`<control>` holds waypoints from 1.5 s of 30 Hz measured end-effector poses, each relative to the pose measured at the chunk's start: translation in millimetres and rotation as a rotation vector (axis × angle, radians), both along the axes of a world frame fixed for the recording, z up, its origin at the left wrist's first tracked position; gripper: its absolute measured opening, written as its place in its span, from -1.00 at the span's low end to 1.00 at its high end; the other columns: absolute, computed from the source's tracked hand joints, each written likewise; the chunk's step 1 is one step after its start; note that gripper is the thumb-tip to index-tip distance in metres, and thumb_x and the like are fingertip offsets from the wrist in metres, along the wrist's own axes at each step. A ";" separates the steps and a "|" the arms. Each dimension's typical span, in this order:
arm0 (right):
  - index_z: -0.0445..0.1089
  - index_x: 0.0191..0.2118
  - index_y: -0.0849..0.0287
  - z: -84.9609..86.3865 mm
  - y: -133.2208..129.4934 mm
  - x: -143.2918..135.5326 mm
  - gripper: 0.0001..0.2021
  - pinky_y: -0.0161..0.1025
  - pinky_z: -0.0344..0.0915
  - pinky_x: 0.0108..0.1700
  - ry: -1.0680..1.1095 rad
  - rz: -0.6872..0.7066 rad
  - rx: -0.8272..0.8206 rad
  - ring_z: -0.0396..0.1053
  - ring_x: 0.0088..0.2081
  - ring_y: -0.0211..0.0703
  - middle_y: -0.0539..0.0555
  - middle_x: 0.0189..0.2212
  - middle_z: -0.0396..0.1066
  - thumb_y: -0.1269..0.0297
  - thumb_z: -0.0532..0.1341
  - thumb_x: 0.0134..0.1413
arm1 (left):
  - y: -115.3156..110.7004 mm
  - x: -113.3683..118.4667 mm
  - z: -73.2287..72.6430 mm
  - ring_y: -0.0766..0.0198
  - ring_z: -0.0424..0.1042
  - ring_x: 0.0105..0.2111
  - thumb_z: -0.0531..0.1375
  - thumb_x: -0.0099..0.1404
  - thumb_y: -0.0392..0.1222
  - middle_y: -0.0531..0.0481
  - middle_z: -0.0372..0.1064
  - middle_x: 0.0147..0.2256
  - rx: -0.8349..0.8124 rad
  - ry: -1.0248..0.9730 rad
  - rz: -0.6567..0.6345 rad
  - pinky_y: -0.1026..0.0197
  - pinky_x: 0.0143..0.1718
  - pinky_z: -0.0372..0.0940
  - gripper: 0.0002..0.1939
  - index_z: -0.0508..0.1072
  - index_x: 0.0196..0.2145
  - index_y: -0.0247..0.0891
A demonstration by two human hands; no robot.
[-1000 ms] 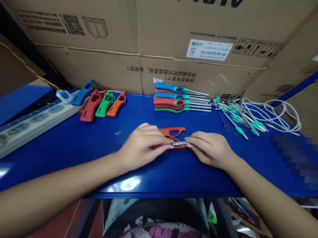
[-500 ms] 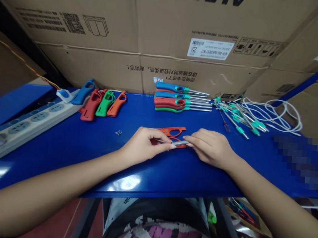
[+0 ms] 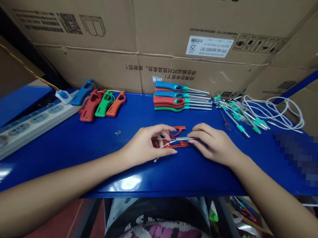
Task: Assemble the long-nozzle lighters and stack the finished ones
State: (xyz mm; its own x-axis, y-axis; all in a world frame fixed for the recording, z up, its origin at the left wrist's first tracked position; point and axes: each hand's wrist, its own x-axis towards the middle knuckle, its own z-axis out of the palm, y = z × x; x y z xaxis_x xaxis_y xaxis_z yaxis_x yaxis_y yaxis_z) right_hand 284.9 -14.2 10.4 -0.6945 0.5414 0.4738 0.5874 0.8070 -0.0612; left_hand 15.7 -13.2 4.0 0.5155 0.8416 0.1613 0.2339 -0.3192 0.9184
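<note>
My right hand (image 3: 214, 144) pinches a thin metal lighter tube (image 3: 184, 138) between thumb and fingers, its length pointing left. Thin pale wires (image 3: 169, 142) run from the tube's left end toward my left hand (image 3: 149, 140). That hand is open, thumb and fingers apart around the wires, not closed on the tube. Beneath both hands lie orange lighter handle shells (image 3: 179, 145) on the blue table, partly covered by my fingers. Just below my left hand rests a small pale part (image 3: 156, 159), too small to name.
Empty handles, such as a green one (image 3: 102, 106), lie by a power strip (image 3: 36, 119). Stacked lighters (image 3: 169, 101) sit at the back. Right of them are a screwdriver (image 3: 226, 124), tube assemblies (image 3: 240, 119) and a white cable (image 3: 290, 113). Small screws (image 3: 118, 133) lie left.
My left fingers have spread and let go of the tube's left end, baring the wires. My right hand still holds the tube, shifted slightly up.
</note>
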 end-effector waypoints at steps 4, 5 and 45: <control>0.37 -0.05 0.11 1.3 5.3 8.9 -0.87 -0.20 0.39 -0.20 0.106 -0.040 -0.170 0.42 -0.19 -0.12 0.13 -0.16 0.39 0.30 0.15 0.34 | 0.1 -3.8 2.5 0.41 0.45 -0.42 0.44 0.09 -0.21 -0.07 0.42 -0.03 0.059 0.105 -0.012 0.25 -0.31 0.47 -0.20 0.25 0.24 -0.16; 0.37 -0.06 0.10 1.7 6.9 11.0 -0.87 -0.18 0.39 -0.18 0.128 -0.042 -0.207 0.42 -0.18 -0.12 0.13 -0.17 0.39 0.29 0.16 0.33 | -0.2 -4.2 2.9 0.41 0.46 -0.41 0.43 0.10 -0.24 -0.08 0.40 0.00 0.065 0.112 -0.018 0.24 -0.29 0.48 -0.19 0.22 0.26 -0.15; 0.52 -0.18 0.14 4.1 21.7 31.5 -0.79 -0.04 0.31 -0.05 0.097 0.088 -0.531 0.38 -0.19 -0.09 0.11 -0.26 0.53 0.14 0.21 0.29 | 11.6 -11.3 5.5 0.23 0.56 -0.22 0.16 0.44 -0.25 -0.10 0.58 -0.20 0.550 0.257 0.002 0.20 -0.15 0.43 -0.80 0.59 -0.12 -0.27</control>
State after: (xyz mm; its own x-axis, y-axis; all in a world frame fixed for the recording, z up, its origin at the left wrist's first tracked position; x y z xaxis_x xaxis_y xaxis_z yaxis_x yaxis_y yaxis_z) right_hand 316.4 7.5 14.4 -0.7147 0.6656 0.2149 0.4905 0.6960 -0.5244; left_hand 4.3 -1.6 9.5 0.5941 0.6714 0.4430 0.4274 -0.7301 0.5332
